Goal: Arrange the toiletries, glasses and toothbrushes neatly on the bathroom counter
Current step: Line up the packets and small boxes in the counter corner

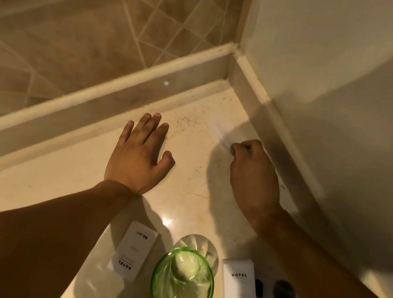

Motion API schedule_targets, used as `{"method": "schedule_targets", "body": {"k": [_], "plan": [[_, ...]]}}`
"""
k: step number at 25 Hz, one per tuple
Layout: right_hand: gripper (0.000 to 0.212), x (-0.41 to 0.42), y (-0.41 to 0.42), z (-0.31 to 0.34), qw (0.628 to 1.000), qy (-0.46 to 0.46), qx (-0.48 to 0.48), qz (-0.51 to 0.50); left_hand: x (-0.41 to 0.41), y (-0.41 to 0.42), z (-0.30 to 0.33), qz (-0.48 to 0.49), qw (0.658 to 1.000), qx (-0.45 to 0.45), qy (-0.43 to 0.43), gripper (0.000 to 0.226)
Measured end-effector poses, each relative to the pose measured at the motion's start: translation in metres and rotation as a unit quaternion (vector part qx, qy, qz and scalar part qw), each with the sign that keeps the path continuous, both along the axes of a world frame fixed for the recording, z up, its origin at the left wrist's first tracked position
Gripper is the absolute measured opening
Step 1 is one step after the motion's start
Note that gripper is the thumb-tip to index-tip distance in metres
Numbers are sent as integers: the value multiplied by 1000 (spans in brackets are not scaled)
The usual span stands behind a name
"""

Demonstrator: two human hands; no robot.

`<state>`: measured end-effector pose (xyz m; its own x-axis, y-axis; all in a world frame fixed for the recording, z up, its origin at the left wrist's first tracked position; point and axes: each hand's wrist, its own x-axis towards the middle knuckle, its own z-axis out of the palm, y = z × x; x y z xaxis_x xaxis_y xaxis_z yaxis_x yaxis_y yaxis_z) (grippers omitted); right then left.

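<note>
Currently listed, counter corner. Left hand (139,156): flat on the counter (59,180), fingers straight and slightly spread, holding nothing. Right hand (253,174): fingers curled tight, pinching one end of a pale, blurred slim item (219,133), probably a wrapped toothbrush; identity uncertain.

Item position: it runs out beyond the right fingertips toward the back wall, to the right of the left fingertips, close to the side-wall ledge (250,78). Long axis: slanted, running from the pinch up and leftward; free end points toward the back corner. Whether it touches the surface cannot be told.

Behind both wrists: green glass (183,281), upright, wrapped; white box (134,251) lying flat to its left; second white box (239,288) to its right.

Risks, judged: an end-only pinch may let the item swivel or slip, landing askew; a withdrawing forearm could knock the glass.
</note>
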<state>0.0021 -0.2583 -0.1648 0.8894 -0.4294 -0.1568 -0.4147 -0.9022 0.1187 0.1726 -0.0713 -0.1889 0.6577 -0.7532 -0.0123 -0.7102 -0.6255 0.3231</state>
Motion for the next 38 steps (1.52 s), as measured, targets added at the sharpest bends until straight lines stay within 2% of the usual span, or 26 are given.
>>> {"method": "schedule_targets", "body": {"k": [1, 4, 8, 11, 14, 16, 18, 19, 20, 21, 23, 25, 28, 32, 34, 38], "plan": [[32, 6, -2, -2, 1000, 1, 5, -3, 0, 0, 0, 1, 1000, -1, 5, 67], [34, 25, -8, 0, 994, 83, -64, 23, 1, 0, 0, 6, 1000, -4, 10, 68], [27, 54, -17, 14, 959, 170, -214, 77, 1, 1, -1, 5, 1000, -2, 8, 70], [26, 72, -19, 26, 962, 160, -219, 39, 1, 1, -1, 8, 1000, -8, 13, 69], [28, 81, -20, 32, 956, 173, -223, 77, 1, 2, -1, 7, 1000, -9, 13, 68], [29, 79, -19, 36, 961, 171, -205, 77, 1, 2, -2, 6, 1000, -8, 13, 69], [30, 71, -15, 33, 982, 112, -137, 60, 1, 2, -1, 5, 1000, -6, 14, 69], [31, 62, -12, 29, 996, 36, -69, 45, 1, 2, -1, 6, 1000, -6, 14, 69], [31, 49, -6, 28, 996, -73, 53, -7, 1, 2, 0, 5, 1000, -6, 15, 69], [28, 31, -1, 25, 968, -173, 170, -70, 0, 2, 0, 2, 1000, -6, 16, 68], [22, -14, 10, 20, 918, -265, 278, -93, -1, 4, 1, 2, 1000, -4, 21, 68], [18, -67, 16, 17, 903, -255, 335, -90, -3, 4, 2, -5, 1000, -2, 21, 69], [19, -133, 25, 22, 895, -151, 388, -161, -3, 1, 3, -4, 1000, -10, 19, 69], [28, -194, 46, 25, 925, -87, 327, -173, -4, 1, 4, 1, 1000, -21, 18, 66], [41, -213, 54, 27, 943, -65, 292, -147, -4, 2, 4, 0, 1000, -24, 15, 65], [52, -227, 60, 27, 944, -29, 259, -201, -3, 0, 5, 2, 1000, -27, 15, 64]]}}
